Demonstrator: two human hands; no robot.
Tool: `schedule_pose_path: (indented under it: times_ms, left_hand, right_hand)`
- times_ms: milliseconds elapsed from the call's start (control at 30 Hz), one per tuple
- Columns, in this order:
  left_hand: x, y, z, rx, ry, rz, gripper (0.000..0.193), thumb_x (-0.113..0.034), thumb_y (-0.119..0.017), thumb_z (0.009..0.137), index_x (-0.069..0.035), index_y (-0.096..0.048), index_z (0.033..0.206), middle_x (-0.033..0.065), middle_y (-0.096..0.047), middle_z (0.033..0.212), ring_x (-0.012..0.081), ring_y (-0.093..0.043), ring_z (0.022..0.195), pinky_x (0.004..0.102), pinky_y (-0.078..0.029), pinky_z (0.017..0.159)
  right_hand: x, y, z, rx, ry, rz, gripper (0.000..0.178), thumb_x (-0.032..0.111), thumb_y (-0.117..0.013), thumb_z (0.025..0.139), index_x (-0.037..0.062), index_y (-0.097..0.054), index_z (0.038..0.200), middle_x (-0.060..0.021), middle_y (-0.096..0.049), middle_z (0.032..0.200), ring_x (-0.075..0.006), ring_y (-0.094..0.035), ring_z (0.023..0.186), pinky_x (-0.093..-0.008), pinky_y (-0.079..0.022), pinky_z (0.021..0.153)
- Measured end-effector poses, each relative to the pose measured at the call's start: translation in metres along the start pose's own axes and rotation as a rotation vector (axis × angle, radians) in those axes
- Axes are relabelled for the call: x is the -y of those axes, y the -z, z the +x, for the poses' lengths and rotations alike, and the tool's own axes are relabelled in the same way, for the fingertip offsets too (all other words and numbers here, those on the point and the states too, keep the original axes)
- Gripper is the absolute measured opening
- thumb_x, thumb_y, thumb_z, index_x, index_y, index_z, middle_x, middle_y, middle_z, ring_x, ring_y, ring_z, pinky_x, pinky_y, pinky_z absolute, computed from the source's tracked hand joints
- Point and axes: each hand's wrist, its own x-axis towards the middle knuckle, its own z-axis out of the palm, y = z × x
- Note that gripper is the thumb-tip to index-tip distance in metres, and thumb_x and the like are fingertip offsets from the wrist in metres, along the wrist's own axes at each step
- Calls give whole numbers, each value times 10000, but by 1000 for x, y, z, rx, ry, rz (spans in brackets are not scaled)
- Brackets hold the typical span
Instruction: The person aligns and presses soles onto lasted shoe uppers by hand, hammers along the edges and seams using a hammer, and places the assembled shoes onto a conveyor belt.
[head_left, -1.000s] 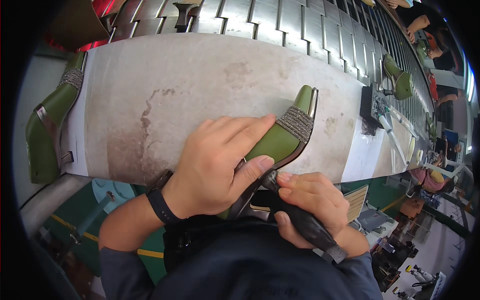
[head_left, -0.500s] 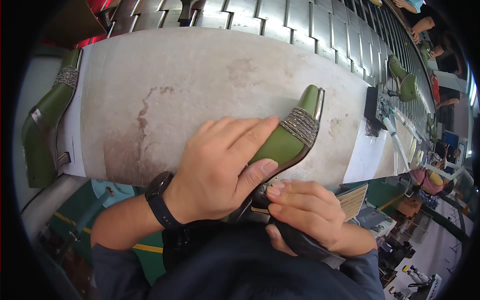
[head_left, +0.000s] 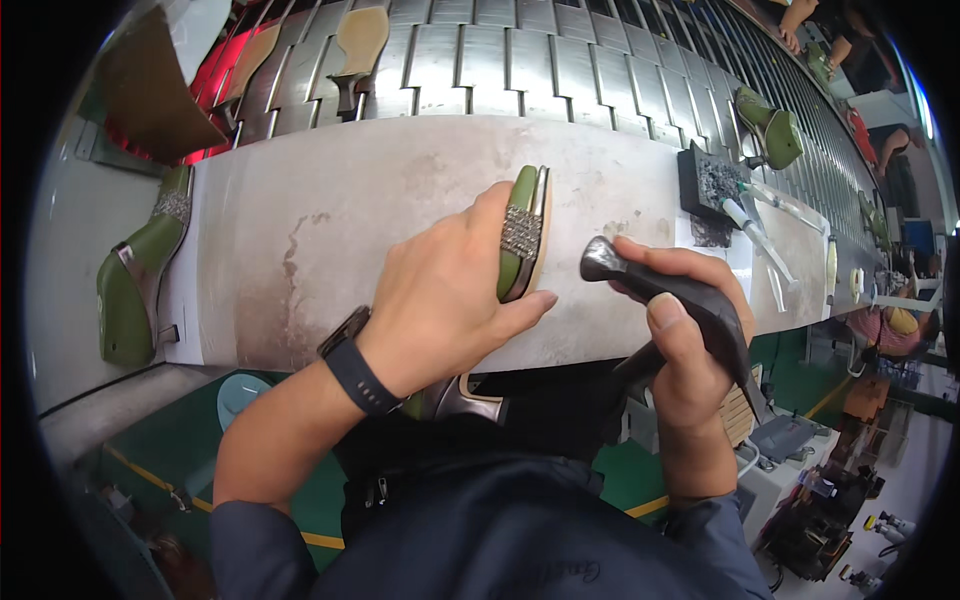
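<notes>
My left hand [head_left: 440, 295] grips a green high-heeled shoe [head_left: 522, 232], turned on its side on the grey worktop [head_left: 330, 200]. The shoe's toe points away from me; its glittery strap shows beside my fingers, and its metallic heel [head_left: 465, 400] hangs over the near edge. My right hand [head_left: 680, 350] holds a dark hammer [head_left: 690, 295] by the handle. The hammer's head hovers just right of the shoe's sole edge, apart from it.
A second green shoe [head_left: 135, 280] lies at the worktop's left end. Behind runs a slatted metal conveyor [head_left: 560, 70] carrying a shoe sole [head_left: 355, 45] and a green shoe [head_left: 770, 125]. A black block with brushes [head_left: 725, 190] sits to the right.
The shoe has been rolled from sole-down onto its side. My right hand came up from under the bench edge with the hammer, now raised beside the shoe.
</notes>
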Motion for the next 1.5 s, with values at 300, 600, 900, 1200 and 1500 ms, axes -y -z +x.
schedule_pose_path:
  times_ms: [300, 600, 900, 1200, 1500]
  left_hand:
    - [1, -1, 1, 52, 34, -55, 846, -269, -877, 802, 5, -451, 1480, 239, -728, 1034, 459, -719, 951, 485, -577, 807]
    - [1, 8, 5, 46, 46, -69, 846, -290, -879, 797, 38, -475, 1464, 266, -728, 1049, 430, -734, 955, 454, -580, 858]
    - [-37, 77, -5, -386, -423, -268, 961, -252, -926, 761, -16, -442, 1557, 217, -684, 1316, 309, -720, 1126, 367, -551, 942]
    - [-55, 57, -12, -319, -433, -356, 702, -61, -818, 789, -6, -509, 1417, 162, -639, 1398, 233, -635, 1272, 368, -479, 1095]
    - [-54, 36, -26, -381, -583, -215, 780, -11, -795, 686, -5, -511, 1413, 205, -653, 1344, 387, -671, 1189, 436, -547, 1002]
  right_hand:
    - [-13, -3, 43, 210, -77, -149, 189, 45, -745, 954, -34, -717, 1124, -68, -775, 901, -71, -693, 808, -244, -547, 730]
    - [-30, -5, 104, 55, -310, 51, 139, 150, -705, 986, 27, -733, 1045, -114, -791, 1062, -167, -733, 1015, -311, -565, 938]
    - [-68, 15, 61, -80, -215, 48, 165, 112, -692, 985, -16, -718, 1085, -150, -780, 1084, -208, -734, 1032, -338, -566, 969]
    - [76, -22, -5, 44, 401, 180, 320, 67, -760, 898, -44, -705, 1193, -213, -759, 1205, -284, -721, 1188, -424, -553, 1062]
    - [112, -11, 8, 408, 205, -148, 300, -32, -788, 860, -40, -706, 1149, -221, -769, 1155, -271, -755, 1122, -371, -591, 998]
